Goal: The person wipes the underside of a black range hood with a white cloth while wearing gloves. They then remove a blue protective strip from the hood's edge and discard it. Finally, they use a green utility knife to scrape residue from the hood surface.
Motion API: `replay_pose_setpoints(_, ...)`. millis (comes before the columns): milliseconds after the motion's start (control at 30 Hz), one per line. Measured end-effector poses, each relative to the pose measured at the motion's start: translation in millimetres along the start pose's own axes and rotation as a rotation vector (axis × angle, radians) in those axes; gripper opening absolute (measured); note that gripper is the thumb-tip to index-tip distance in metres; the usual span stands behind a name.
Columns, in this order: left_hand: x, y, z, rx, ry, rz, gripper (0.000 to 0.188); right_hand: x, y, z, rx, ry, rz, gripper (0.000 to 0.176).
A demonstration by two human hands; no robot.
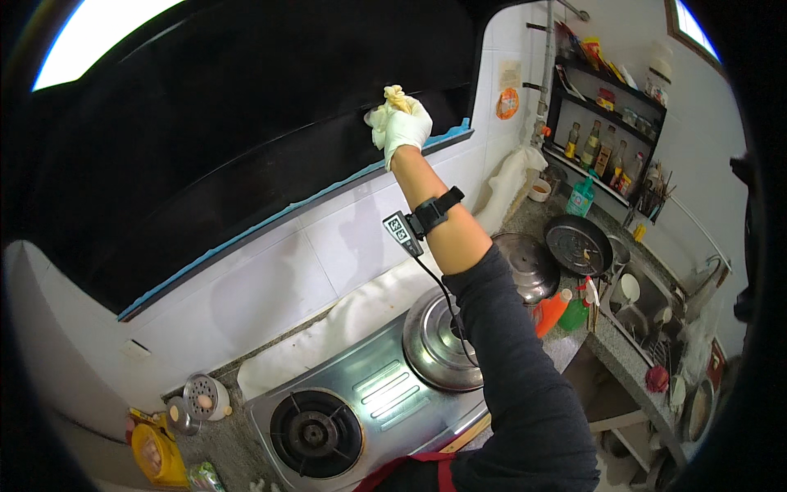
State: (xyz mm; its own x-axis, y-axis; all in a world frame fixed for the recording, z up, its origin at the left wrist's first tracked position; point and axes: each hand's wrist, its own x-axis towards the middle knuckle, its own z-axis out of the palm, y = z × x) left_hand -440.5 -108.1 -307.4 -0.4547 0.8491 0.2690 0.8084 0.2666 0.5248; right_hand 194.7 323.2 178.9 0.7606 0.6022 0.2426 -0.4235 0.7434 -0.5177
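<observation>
My right hand (pixel 406 126), in a white glove, is shut on a pale crumpled cloth (pixel 395 98) and presses it against the dark glossy panel (pixel 258 123) on the wall. A black strap with a small device (pixel 403 234) is round that forearm, and a cable runs down from it. Blue film (pixel 246 238) lines the panel's lower edge. My left hand is out of view. Below the panel stands a steel two-burner gas stove (pixel 384 393), with a round metal lid (pixel 442 344) over one burner.
Right of the stove are another metal lid (pixel 525 267), a black frying pan (pixel 578 245), an orange bottle (pixel 551 312), a green spray bottle (pixel 575 315) and a sink with dishes (pixel 639 307). A shelf of bottles (pixel 605 114) hangs at upper right. A yellow bag (pixel 154 455) lies lower left.
</observation>
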Motion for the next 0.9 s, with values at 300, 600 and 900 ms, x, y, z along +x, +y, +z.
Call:
replay_pose_setpoints(300,53.6,140.4,-96.3,-0.196,0.219,-0.051,0.038,-94.6,-19.4,20.1,-0.505,-0.587,0.199,0.024)
replay_pose_setpoints(600,61.1,277.5,-181.4,-0.675,0.154,0.321,0.035,-242.3,-98.5,-23.8,-0.029,-1.139,0.803,0.038)
replay_pose_setpoints(900,65.9,394.1,-198.5,-1.271,-0.569,0.291,0.025,-360.8,-73.3,-52.1,0.185,-1.025,1.101,0.046)
